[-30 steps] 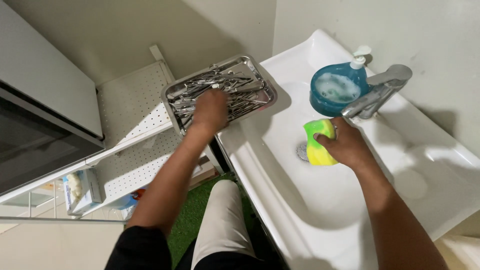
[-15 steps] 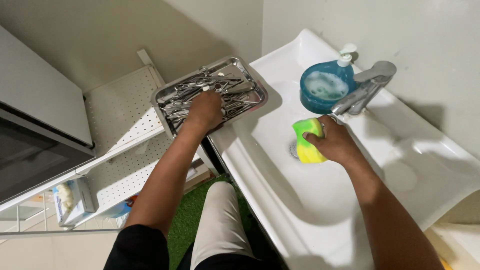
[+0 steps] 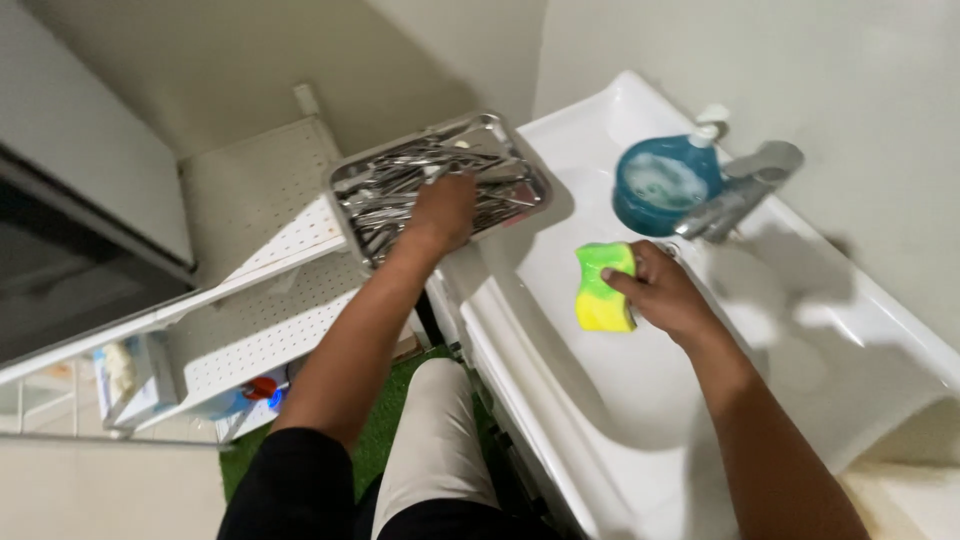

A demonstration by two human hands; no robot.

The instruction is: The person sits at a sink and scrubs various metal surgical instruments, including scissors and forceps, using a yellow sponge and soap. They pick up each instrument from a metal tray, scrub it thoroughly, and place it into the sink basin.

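My left hand point(image 3: 443, 208) reaches into a shiny metal tray point(image 3: 345, 183) that holds several thin steel instruments point(image 3: 400, 180); its fingers rest among them, and I cannot tell whether they grip one. The tray sits at the left rim of a white sink point(image 3: 600, 380). My right hand point(image 3: 668, 295) holds a yellow and green sponge point(image 3: 602, 288) over the sink basin, just below the tap.
A round blue soap dispenser point(image 3: 663, 185) with a white pump stands beside a chrome tap point(image 3: 740, 190) at the back of the sink. White perforated shelves point(image 3: 260, 300) lie left of the tray. Green matting point(image 3: 385, 430) covers the floor by my leg.
My left hand stays in the tray, shifting among the instruments. My right hand keeps the sponge and has slid it slightly left, away from the drain.
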